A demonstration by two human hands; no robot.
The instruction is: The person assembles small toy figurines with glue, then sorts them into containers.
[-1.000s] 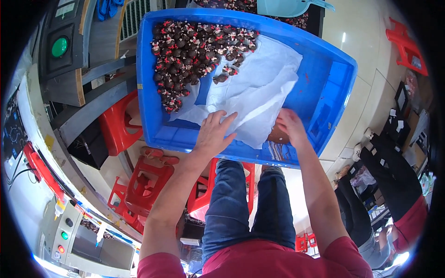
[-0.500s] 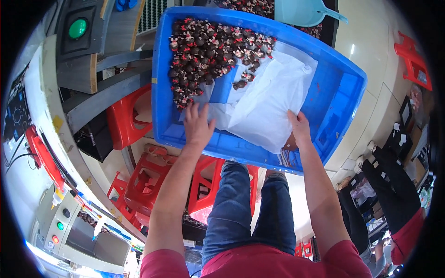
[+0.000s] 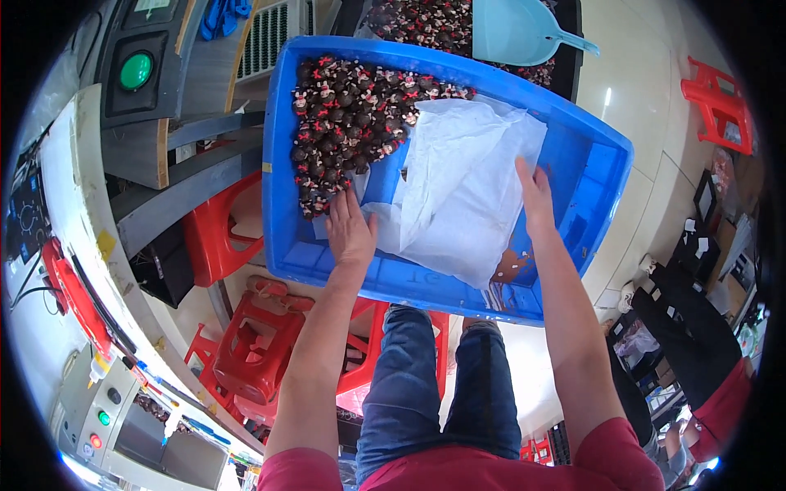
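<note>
So there's a big blue bin (image 3: 573,176) sitting in front of the person, tipped a bit across the view. Its far left end is packed with a heap of small dark round pieces (image 3: 348,114) with red and white bits on them. Lying over the middle of the bin floor is a crumpled white sheet (image 3: 463,200), thin and papery-looking, reaching from the edge of the heap toward the near wall.

The left hand (image 3: 350,233) lies flat, palm down, on the near-left corner of the sheet, right at the lower edge of the heap. Its fingers are straight and lie close together, pointing at the pieces; not pinching anything as far as I can see. The right hand (image 3: 536,196) is on the sheet's right edge, fingers stretched out and mostly together, pressed against the sheet. Can't tell if the thumb is hooked under the edge.

Around it: a pale blue dustpan-style scoop (image 3: 516,33) sits beyond the bin on another dark pile. Red plastic stools (image 3: 262,344) are on the floor to the left and under the bin, plus another one (image 3: 720,98) far right. A grey box with a green round light (image 3: 135,69) is at upper left.
</note>
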